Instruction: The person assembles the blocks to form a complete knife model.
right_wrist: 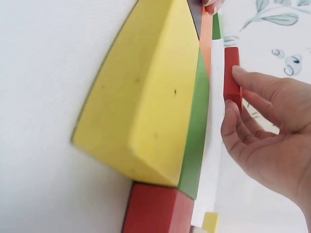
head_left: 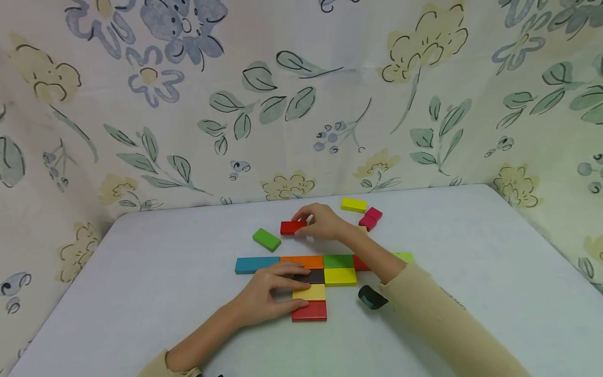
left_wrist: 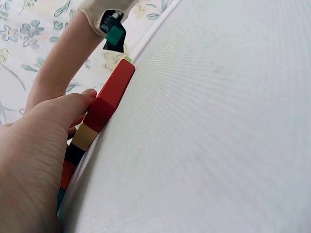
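Red blk (head_left: 289,228), hands (head_left: 261,296) apart, R (head_left: 324,222) pinching

1. A row of blocks (head_left: 337,261) ran left to right on the table (head_left: 141,293).
2. Before it I saw a column of blocks (head_left: 314,293), the left hand (head_left: 264,293) on it; another block (head_left: 340,277) lay right of its far end.
3. Behind the row, the right hand (head_left: 325,222) held a block (head_left: 288,229), a loose block (head_left: 266,240) to its left.
4. A cloth (head_left: 301,157) hung behind everything.

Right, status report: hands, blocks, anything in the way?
Right hand pinching red block. Left hand touching laid blocks. Right forearm partly hiding the top row from the head camera.
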{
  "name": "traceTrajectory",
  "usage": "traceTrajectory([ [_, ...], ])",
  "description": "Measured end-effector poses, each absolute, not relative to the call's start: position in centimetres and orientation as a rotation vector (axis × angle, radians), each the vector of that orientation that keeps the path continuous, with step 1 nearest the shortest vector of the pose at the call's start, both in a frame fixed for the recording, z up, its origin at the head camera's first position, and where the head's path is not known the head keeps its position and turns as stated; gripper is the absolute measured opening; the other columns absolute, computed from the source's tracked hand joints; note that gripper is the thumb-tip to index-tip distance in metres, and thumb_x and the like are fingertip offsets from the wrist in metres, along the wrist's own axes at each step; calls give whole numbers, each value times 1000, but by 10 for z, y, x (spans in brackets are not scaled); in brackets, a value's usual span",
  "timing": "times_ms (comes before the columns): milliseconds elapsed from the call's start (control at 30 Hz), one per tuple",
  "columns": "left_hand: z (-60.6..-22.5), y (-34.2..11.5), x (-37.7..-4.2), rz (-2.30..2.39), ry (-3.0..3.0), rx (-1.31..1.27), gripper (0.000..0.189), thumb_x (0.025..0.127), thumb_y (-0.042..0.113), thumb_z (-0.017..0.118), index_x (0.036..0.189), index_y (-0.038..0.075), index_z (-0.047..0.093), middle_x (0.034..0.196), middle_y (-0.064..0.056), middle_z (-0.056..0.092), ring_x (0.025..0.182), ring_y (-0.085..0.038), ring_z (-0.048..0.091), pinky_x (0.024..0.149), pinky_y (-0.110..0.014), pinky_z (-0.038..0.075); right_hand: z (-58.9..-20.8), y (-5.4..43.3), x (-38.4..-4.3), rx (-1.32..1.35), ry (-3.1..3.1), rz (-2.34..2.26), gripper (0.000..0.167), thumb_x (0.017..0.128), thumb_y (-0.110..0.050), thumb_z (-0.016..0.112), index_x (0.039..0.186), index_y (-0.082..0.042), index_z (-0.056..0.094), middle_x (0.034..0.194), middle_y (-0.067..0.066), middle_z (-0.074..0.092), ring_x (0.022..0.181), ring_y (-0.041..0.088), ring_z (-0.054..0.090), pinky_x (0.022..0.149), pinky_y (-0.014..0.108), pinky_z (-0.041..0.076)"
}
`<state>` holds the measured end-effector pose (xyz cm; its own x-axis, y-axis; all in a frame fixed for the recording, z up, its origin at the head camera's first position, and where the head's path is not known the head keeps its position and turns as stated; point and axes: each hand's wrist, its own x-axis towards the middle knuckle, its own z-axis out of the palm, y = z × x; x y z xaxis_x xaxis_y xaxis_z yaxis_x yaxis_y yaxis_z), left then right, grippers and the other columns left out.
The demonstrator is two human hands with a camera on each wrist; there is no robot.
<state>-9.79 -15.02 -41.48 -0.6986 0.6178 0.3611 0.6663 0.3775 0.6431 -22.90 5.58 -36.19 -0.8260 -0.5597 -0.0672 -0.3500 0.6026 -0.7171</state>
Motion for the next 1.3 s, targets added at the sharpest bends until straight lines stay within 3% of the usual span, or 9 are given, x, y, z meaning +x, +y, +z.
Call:
traceTrajectory([
  [500,-414,-149,-97,-1237,-2574,-1182,31,89,23,86,120,18,82,135,1,72,131,-22,61,108,-45,55,-347,89,-201,-694,2621,-1086,35,94,-18,81,126,-7,74,118,11,70,94,22,66,86,30,60],
  [1033,-414,-150,-98,-1243,-2552,-1202,31,90,23,85,120,16,82,135,0,72,129,-22,62,105,-42,57,-341,125,-155,-768,2644,-1159,33,93,-15,82,123,-4,73,114,11,71,91,18,64,77,26,57],
  [1300,-415,-150,-98,-1230,-2534,-1207,30,90,23,86,120,16,82,134,0,72,129,-23,62,105,-42,56,-337,140,-137,-791,2651,-1191,34,91,-14,83,122,-4,74,108,7,71,85,16,61,67,24,56],
])
